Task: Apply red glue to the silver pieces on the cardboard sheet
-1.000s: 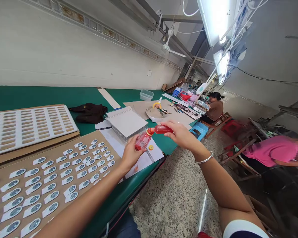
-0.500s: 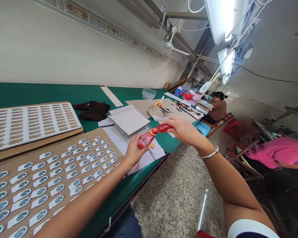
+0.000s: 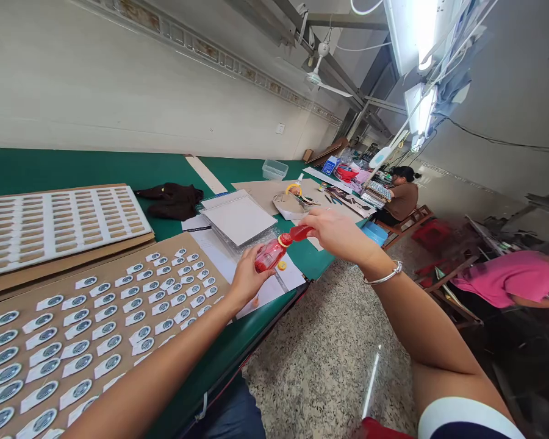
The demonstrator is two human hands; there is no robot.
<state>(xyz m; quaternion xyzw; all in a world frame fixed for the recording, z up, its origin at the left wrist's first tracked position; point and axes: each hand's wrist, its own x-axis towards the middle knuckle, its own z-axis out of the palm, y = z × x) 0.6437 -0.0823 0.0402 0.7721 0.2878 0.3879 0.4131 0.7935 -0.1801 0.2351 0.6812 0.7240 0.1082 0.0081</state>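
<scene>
My left hand (image 3: pixel 247 277) is closed around a clear bottle (image 3: pixel 269 256) with a yellow-rimmed neck and red liquid inside. The bottle leans to the upper right. In my right hand (image 3: pixel 332 231) is a small red container (image 3: pixel 301 232), tilted with its end at the bottle's mouth. Fingers cover part of the container, so its full shape is hidden. Just beyond the bottle, a yellow cap (image 3: pixel 282 265) lies on a white paper sheet (image 3: pixel 256 302).
Cardboard with rows of round-labelled tags (image 3: pixel 105 312) lies left. Behind it are a white slotted tray (image 3: pixel 68 225) and dark cloth (image 3: pixel 176 201). Grey boards (image 3: pixel 240 216), a plastic tub (image 3: pixel 274 170) and yellow-handled scissors (image 3: pixel 294 188) are farther back. Two people (image 3: pixel 400 198) sit at the right.
My right hand has shifted slightly left and up, and the red container sits a little closer over the bottle's mouth. My left hand keeps its hold. The view has shifted slightly.
</scene>
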